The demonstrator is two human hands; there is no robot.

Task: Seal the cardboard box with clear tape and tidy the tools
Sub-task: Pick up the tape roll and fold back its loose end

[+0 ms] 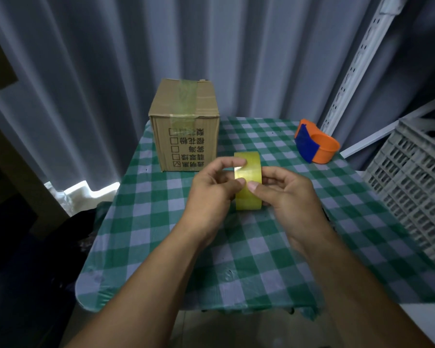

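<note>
There is a single view, from a camera worn on the person's head. It looks forward and steeply down over the table [176, 249], so both forearms run up from the bottom edge to the hands near the middle. The wide lens bends straight lines at the edges; the curtain [111, 71] fills the top, seen nearly level. The table's near edge shows low in the frame, its far edge seemingly hidden. Nothing overlaps with another view.

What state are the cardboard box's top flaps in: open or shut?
Shut. The cardboard box has flat flaps, with a tape strip running across the top and down the front.
</note>
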